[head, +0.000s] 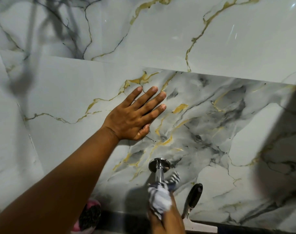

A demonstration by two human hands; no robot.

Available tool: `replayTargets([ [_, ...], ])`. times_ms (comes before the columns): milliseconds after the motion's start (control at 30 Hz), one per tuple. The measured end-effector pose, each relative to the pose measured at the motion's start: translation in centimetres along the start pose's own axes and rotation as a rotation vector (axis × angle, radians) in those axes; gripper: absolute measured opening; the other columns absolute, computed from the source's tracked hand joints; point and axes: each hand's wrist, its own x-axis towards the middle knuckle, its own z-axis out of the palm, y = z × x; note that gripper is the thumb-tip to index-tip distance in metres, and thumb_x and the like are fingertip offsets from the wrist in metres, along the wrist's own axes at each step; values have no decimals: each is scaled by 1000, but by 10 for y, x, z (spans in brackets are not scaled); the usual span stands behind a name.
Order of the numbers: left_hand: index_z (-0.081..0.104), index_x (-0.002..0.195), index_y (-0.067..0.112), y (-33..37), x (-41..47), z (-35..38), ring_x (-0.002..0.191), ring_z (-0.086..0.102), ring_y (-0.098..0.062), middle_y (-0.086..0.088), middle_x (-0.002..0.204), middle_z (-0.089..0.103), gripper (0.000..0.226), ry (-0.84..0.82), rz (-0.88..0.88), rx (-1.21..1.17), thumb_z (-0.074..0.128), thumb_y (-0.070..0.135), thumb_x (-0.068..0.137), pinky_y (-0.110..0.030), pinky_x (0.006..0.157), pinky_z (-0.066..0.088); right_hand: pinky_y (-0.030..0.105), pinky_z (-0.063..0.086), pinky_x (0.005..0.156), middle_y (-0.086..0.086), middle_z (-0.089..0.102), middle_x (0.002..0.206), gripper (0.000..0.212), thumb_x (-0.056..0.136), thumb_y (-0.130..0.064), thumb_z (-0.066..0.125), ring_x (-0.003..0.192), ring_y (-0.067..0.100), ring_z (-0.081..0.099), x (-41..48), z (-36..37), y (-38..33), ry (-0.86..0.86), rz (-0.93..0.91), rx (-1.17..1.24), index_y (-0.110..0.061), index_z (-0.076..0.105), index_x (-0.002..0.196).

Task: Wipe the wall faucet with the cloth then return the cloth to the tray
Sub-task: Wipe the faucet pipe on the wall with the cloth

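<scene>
Two hands show: our left hand lies flat on the wall, fingers straight, holding nothing, while our right hand, just below the faucet, grips the cloth around its pipe, which runs from the wall toward that hand.

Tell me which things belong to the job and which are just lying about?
Job: chrome wall faucet; striped white-and-dark cloth bunched on it; right hand gripping the cloth; left hand flat on the marble wall.
Lying about: black-handled squeegee leaning on the wall; pink-and-black scrubber.
</scene>
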Motion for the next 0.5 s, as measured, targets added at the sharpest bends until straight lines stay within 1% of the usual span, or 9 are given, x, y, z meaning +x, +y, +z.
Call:
replayTargets([
  [33, 31, 156, 12, 0, -1, 0, 155, 20, -36, -14, 165, 26, 69, -3, -1, -4, 34, 36, 92, -52, 129, 10, 1, -4, 111, 12, 11, 160, 81, 88, -12, 57, 144, 7, 25, -5, 7, -8, -9, -65, -101, -9, 6, 151],
  [100, 30, 156, 12, 1, -1, -2, 155, 20, -36, -14, 165, 27, 69, -13, -4, 3, 34, 36, 92, -52, 129, 10, 21, 6, 122, 5, 12, 161, 81, 83, -16, 55, 149, 17, 10, 11, -1, -29, -174, -102, -244, -14, 12, 152],
  [133, 29, 157, 12, 0, 0, -2, 155, 20, -36, -14, 165, 25, 69, -14, -4, 6, 34, 36, 92, -52, 129, 10, 30, 10, 124, 6, 18, 160, 77, 83, -17, 53, 149, 19, 10, 19, 0, -29, -142, -157, -306, -13, 18, 151],
  [200, 28, 157, 12, -1, -1, 0, 155, 18, -36, -14, 166, 23, 69, -4, 1, 9, 33, 37, 93, -52, 129, 8, 39, 27, 121, 10, 49, 145, 65, 75, -25, 65, 142, 25, 34, 24, -9, -39, -268, -207, -465, -11, 49, 137],
  [233, 27, 157, 12, 0, -1, 1, 155, 18, -36, -14, 166, 22, 69, 4, 2, 6, 33, 37, 93, -52, 129, 7, 40, 38, 115, 6, 66, 128, 55, 67, -31, 71, 131, 26, 51, 15, -14, -38, -309, -258, -528, -14, 67, 119],
  [267, 27, 157, 12, 0, -1, 1, 155, 18, -36, -14, 166, 21, 69, 7, 0, 4, 33, 36, 93, -52, 129, 7, 38, 40, 111, -1, 76, 111, 39, 65, -35, 70, 120, 23, 62, 3, -13, -29, -292, -364, -544, -19, 76, 100],
  [333, 28, 157, 12, 1, -2, 1, 155, 19, -36, -14, 166, 23, 69, -4, -2, -5, 33, 36, 93, -52, 129, 7, 37, 28, 112, -10, 78, 97, 24, 76, -32, 56, 113, 20, 66, -15, -19, -14, -306, -557, -473, -25, 78, 84],
  [400, 29, 157, 12, 0, -2, 1, 155, 20, -36, -14, 166, 24, 68, -13, 0, -1, 33, 37, 93, -52, 129, 8, 38, 31, 115, -12, 76, 104, 28, 77, -33, 55, 119, 20, 62, -2, -25, -6, -328, -667, -429, -28, 76, 95],
  [500, 29, 157, 12, -1, -1, 2, 155, 21, -36, -14, 165, 24, 69, -4, 6, 7, 33, 37, 93, -52, 129, 8, 32, 38, 113, 0, 67, 121, 38, 76, -22, 59, 124, 19, 52, 48, -32, -12, -375, -472, -156, -19, 66, 114],
])
